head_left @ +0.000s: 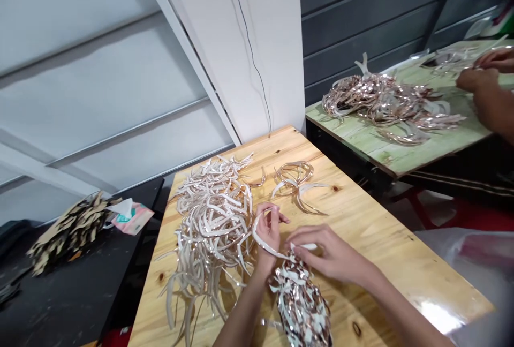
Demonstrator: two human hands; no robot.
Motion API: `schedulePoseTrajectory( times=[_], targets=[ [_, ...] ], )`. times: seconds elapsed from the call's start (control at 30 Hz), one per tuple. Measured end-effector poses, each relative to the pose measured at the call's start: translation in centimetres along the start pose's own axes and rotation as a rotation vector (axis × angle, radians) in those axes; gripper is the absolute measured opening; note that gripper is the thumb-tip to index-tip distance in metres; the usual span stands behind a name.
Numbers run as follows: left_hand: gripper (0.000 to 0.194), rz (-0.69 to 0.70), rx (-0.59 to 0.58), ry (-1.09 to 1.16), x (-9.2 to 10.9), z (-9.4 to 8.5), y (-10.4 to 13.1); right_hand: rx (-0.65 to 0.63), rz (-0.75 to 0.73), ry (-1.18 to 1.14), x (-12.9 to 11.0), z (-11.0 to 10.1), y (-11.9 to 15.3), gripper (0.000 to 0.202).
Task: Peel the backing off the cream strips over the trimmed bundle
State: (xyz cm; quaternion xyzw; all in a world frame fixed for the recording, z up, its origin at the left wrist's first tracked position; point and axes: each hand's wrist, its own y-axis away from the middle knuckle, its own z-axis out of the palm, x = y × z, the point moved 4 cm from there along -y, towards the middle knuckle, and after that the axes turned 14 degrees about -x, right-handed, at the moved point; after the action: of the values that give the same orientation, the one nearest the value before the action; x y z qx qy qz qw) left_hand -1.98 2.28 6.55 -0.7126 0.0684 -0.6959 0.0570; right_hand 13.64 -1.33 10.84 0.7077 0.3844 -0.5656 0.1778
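Observation:
Near the middle of the wooden table, my left hand (270,232) has its fingers curled round a white and rose-gold strip (267,246) that bends toward my right hand. My right hand (321,250) pinches the strip's other end at the top of a bundle (303,304) of knotted, shiny strips. That bundle lies below both hands, toward the front edge. A large tangled pile of loose strips (217,208) spreads to the left of my left hand. Behind the hands lies a small looped group of strips (295,181).
The wooden table (381,240) adjoins a black table (132,261) with brown cut pieces (68,229) and a tissue pack (132,217). On a green table (401,157) at right lies another strip pile (385,100), near another person's hands (482,74).

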Motion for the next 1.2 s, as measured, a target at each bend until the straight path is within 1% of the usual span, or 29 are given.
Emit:
schedulePoseTrajectory(
  times=[0.07,0.1,0.13,0.2,0.27,0.33,0.43,0.5,0.6,0.7,0.83,0.93,1.0,1.07,1.13,1.2],
  targets=[
    [0.028,0.010,-0.073,-0.054,2.2,-0.3,-0.4,0.020,0.007,-0.009,0.6,0.7,1.3,0.027],
    [0.027,0.020,-0.084,-0.072,3.4,-0.6,-0.7,0.063,0.024,-0.029,1.2,1.0,2.0,0.027],
    [0.026,0.040,-0.076,-0.081,4.6,-0.9,-0.8,0.105,0.048,-0.052,1.8,1.2,2.5,0.028],
    [0.025,0.090,-0.019,-0.088,6.7,-1.7,-1.1,0.142,0.065,-0.085,2.9,1.9,3.3,0.030],
    [0.025,0.118,0.018,-0.122,8.4,-2.4,-1.2,0.131,0.079,-0.099,3.5,2.5,3.5,0.033],
    [0.024,0.126,0.029,-0.200,9.9,-3.1,-1.1,0.108,0.074,-0.094,3.7,3.0,3.5,0.037],
    [0.026,0.138,0.041,-0.334,11.8,-4.4,-0.6,0.073,0.016,-0.072,3.5,3.4,3.4,0.041],
    [0.027,0.136,0.038,-0.384,12.9,-5.3,-0.3,0.040,-0.025,-0.061,3.6,3.6,3.4,0.044],
    [0.029,0.126,0.014,-0.423,14.1,-6.8,0.4,-0.015,-0.048,-0.082,4.3,4.1,3.6,0.047],
    [0.030,0.145,0.005,-0.453,15.2,-8.0,1.2,-0.050,-0.046,-0.136,5.0,4.8,3.8,0.053],
    [0.031,0.151,0.008,-0.448,16.4,-9.0,2.3,-0.101,-0.090,-0.210,5.1,5.5,4.2,0.063],
    [0.031,0.151,0.004,-0.423,17.0,-9.5,2.9,-0.095,-0.128,-0.332,5.0,5.9,4.1,0.066],
    [0.032,0.157,0.004,-0.404,17.2,-9.9,3.1,-0.070,-0.103,-0.381,5.1,6.2,4.0,0.065],
    [0.031,0.146,0.001,-0.399,17.2,-10.5,3.2,-0.051,-0.050,-0.377,5.4,6.7,3.8,0.064],
    [0.029,0.134,0.010,-0.426,16.9,-11.4,3.0,-0.050,0.006,-0.344,5.7,7.3,3.6,0.069],
    [0.027,0.142,0.034,-0.489,16.7,-12.5,2.7,-0.078,0.060,-0.303,6.1,7.9,3.6,0.074]
  ],
)
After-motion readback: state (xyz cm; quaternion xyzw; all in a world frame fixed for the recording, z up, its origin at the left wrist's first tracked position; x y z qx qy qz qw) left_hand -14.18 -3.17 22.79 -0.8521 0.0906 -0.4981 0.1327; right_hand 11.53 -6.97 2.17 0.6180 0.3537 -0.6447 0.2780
